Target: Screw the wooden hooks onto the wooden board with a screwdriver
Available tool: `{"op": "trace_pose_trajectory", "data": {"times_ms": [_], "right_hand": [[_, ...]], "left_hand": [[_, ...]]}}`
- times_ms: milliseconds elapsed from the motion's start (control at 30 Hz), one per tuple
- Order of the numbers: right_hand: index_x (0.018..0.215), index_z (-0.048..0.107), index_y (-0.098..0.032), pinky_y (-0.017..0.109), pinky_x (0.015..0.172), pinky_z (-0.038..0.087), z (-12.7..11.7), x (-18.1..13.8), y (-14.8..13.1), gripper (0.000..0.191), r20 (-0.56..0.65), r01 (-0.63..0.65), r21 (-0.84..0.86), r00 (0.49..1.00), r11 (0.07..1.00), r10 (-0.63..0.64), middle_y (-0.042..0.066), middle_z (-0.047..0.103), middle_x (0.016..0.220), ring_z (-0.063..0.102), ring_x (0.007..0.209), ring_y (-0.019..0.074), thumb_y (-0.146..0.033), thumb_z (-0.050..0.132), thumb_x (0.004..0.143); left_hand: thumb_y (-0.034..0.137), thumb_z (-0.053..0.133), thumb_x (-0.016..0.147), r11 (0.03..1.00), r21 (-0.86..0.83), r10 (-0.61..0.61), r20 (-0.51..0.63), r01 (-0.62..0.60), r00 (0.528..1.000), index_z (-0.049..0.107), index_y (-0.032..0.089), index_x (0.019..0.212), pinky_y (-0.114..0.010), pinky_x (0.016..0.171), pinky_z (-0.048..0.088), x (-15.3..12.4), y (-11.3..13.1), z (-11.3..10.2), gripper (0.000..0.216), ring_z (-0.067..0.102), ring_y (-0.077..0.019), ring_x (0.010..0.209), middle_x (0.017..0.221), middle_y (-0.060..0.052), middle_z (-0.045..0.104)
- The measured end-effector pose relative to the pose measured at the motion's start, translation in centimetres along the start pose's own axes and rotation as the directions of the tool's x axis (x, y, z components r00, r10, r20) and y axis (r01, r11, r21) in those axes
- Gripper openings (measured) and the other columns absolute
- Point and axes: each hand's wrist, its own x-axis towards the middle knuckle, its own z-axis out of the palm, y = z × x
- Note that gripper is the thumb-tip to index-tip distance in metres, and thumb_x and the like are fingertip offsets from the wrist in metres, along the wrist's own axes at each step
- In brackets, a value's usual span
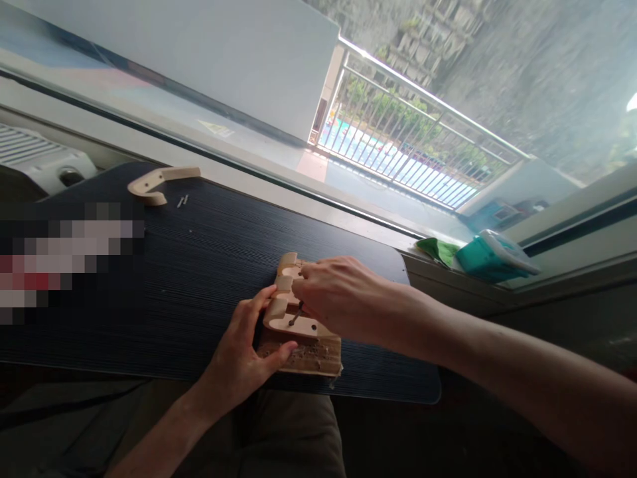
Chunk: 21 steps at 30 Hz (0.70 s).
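Note:
Several pale curved wooden pieces (292,323) sit in a row on a worn wooden block (313,356), near the front of the dark table. The nearest piece has dark round holes in its flat face. My left hand (249,342) grips the block and pieces from the left, thumb over the block's near edge and fingers along the curved ends. My right hand (331,292) is closed on what looks like a screwdriver (297,312); its handle is hidden in my fist. The thin metal shaft slants down to a hole in the nearest piece.
Another curved wooden piece (149,182) lies at the table's far left, beside small metal screws (183,200). A white slatted appliance (44,156) stands past the left edge. Beyond the table (209,265), a teal container (490,255) and green cloth (438,251) rest by the window.

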Motion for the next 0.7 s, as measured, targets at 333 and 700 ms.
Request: {"op": "trace_pose_trajectory", "data": {"times_ms": [333, 700], "right_hand": [[0.089, 0.064, -0.013, 0.026, 0.056, 0.038, -0.5, -0.1, -0.6, 0.022, 0.063, -0.169, 0.037, 0.984, 0.985, 0.166, 0.009, 0.067, 0.086, 0.063, 0.072, 0.0192, -0.025, 0.045, 0.086], [0.085, 0.063, -0.012, 0.026, 0.071, 0.04, -2.4, -0.7, -1.8, 0.016, 0.1, 0.008, 0.054, 0.995, 0.999, -0.013, 0.009, 0.066, 0.09, 0.059, 0.084, 0.0159, -0.005, 0.049, 0.086]], "left_hand": [[0.031, 0.066, 0.075, 1.0, 0.0, 0.008, -0.004, -0.008, 1.0, 0.027, 0.029, 0.136, -0.043, 0.099, 0.044, -0.1, 0.1, -0.1, 0.072, 0.049, -0.0243, 0.116, 0.125, -0.007, 0.047], [0.033, 0.066, 0.075, 1.0, 0.009, 0.019, -0.007, -0.018, 1.0, 0.028, 0.029, 0.136, -0.042, 0.097, 0.045, -0.1, 0.1, -0.1, 0.072, 0.049, -0.0247, 0.116, 0.124, -0.007, 0.048]]}}
